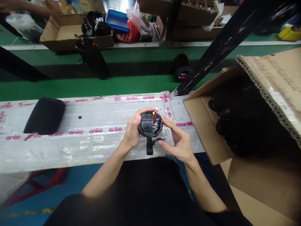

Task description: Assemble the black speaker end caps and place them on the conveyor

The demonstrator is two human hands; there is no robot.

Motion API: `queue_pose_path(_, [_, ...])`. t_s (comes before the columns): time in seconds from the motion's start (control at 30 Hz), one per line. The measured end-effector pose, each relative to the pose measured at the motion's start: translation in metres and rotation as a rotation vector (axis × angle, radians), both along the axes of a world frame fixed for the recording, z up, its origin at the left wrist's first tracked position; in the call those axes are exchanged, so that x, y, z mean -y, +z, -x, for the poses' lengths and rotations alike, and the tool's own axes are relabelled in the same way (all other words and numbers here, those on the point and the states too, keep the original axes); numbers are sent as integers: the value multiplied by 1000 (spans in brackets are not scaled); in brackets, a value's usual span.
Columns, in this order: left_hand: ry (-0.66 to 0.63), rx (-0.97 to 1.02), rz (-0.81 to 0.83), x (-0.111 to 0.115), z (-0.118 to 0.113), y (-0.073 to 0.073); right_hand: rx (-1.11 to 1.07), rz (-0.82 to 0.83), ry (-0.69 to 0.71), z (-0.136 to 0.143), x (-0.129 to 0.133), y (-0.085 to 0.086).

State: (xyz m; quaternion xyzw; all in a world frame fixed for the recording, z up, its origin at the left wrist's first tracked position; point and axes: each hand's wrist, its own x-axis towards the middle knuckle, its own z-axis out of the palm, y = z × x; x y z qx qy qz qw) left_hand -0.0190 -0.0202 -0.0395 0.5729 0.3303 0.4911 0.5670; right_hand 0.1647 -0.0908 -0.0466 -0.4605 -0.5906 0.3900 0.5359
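Observation:
Held over the front of the work surface is a round black housing (150, 129) with ridges inside, its open face turned up. Red and black wires (155, 116) with a small white connector rise from its far right side. A short black strap (149, 147) hangs from the near edge. My left hand (133, 130) is closed around its left side. My right hand (177, 138) has its fingers against the right rim, and the thumb is by a small dark green piece (159, 140), perhaps a circuit board; I cannot tell whether it is gripped.
On the plastic-covered bench (103, 142) lie a black fabric-covered piece (45, 116) and a small black disc (80, 117). An open carton (207, 131) of black parts stands at right. Across the green surface are black cylinders (95, 59), a box (58, 33), a blue tray (117, 19) and another person's arm (35, 8).

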Motion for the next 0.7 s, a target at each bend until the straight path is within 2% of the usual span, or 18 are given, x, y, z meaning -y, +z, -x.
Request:
queue_pose_path(0.17, [35, -35, 44, 0, 1, 1, 39, -73, -35, -6, -8, -11])
queue_pose_path(0.27, [59, -69, 84, 0, 2, 2, 164, -141, -28, -8, -14, -5])
queue_pose_path(0.4, [-9, -58, 29, -2, 5, 1, 270, -209, -8, -12, -14, -1])
queue_pose_path(0.57, [-57, -6, 6, -3, 7, -2, 191, -138, -40, -4, -8, -11])
queue_pose_path(0.7, [-53, -29, 27, -3, 7, -3, 180, -85, -7, -2, -9, -5])
